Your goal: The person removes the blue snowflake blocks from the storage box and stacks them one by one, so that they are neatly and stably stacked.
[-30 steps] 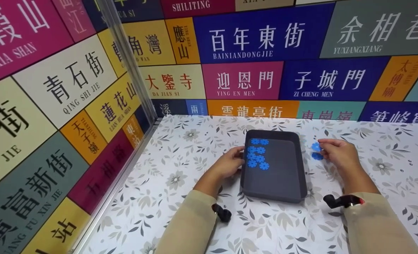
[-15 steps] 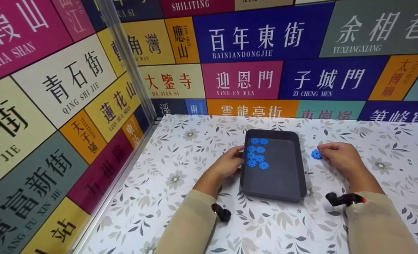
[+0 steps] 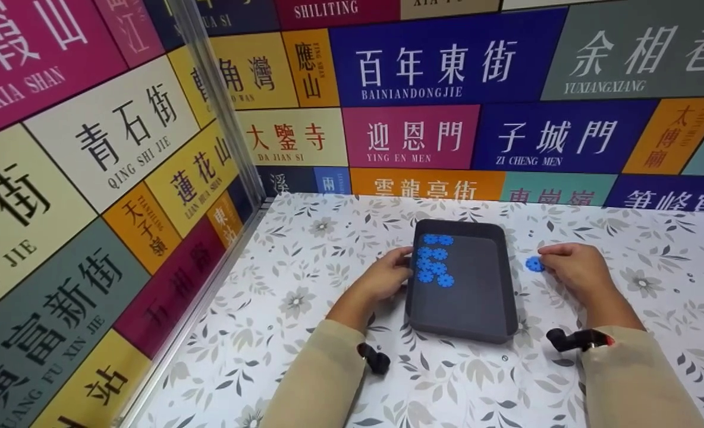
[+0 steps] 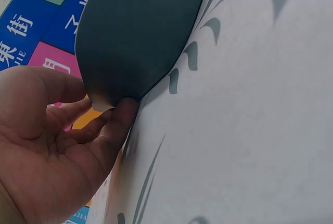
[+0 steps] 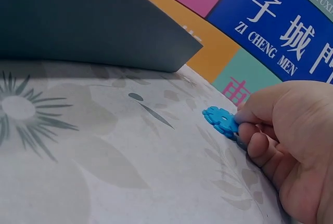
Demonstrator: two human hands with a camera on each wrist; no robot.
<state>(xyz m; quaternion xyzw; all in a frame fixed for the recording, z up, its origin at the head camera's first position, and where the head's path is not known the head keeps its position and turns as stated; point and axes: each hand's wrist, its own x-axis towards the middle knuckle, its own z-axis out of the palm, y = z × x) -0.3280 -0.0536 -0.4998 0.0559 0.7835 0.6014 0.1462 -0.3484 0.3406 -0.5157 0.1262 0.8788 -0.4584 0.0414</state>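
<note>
In the head view, several blue notched plastic discs point(image 3: 433, 266) lie in the left far part of a dark grey rectangular tray point(image 3: 462, 309). My left hand point(image 3: 385, 274) grips the tray's left wall; the left wrist view shows the left hand point(image 4: 67, 141) with fingertips at the tray's lower edge point(image 4: 140, 37). Right of the tray, my right hand point(image 3: 575, 270) pinches a blue notched disc point(image 3: 534, 264) between thumb and finger. In the right wrist view, a second disc point(image 5: 225, 130) shows directly under the pinched disc point(image 5: 218, 115), close over the tablecloth.
A white tablecloth point(image 3: 304, 261) with grey leaves and flowers covers the table. Colourful sign panels point(image 3: 411, 135) with Chinese characters rise behind and on the left. A black camera mount point(image 3: 572, 339) sits on the right wrist, another point(image 3: 376, 359) on the left.
My right hand has lowered slightly, bringing the pinched disc down over the other blue disc, which was separately visible below it. My left hand and the tray have stayed in place.
</note>
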